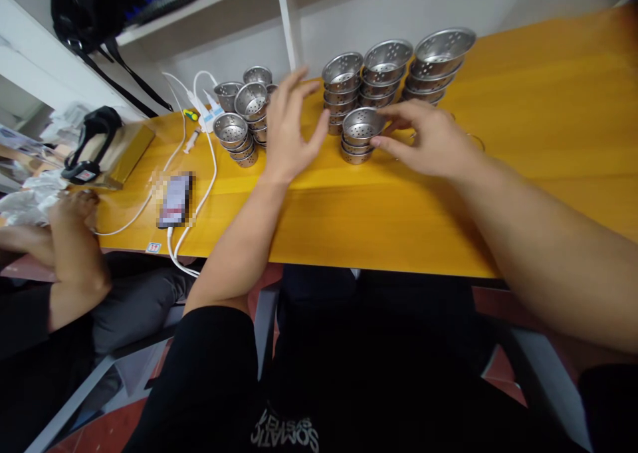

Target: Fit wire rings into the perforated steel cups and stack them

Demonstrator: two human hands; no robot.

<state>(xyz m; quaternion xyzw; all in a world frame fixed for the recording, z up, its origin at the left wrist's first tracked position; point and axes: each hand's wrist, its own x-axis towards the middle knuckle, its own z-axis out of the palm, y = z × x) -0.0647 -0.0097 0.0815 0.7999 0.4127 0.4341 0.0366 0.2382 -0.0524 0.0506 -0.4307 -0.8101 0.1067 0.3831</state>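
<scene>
Perforated metal cups stand in several stacks on the yellow table. My right hand [423, 134] pinches the rim of the top metal cup [363, 125] of a short front stack, thumb at the near side and fingers behind. My left hand [293, 129] is open, fingers spread and raised, between that stack and the left group of cups [230, 131]; it partly hides some of them. Behind my right hand rise three taller stacks: a left one [341, 73], a middle one [387, 64] and a wider right one [443, 53].
A phone [175, 200] with white cables lies left on the table [349, 230]. Further back are a power strip [212, 116] and a syringe [191, 141]. A co-worker's hand [74, 207] rests by a box [132, 157] at far left. A shelf [199, 4] stands behind.
</scene>
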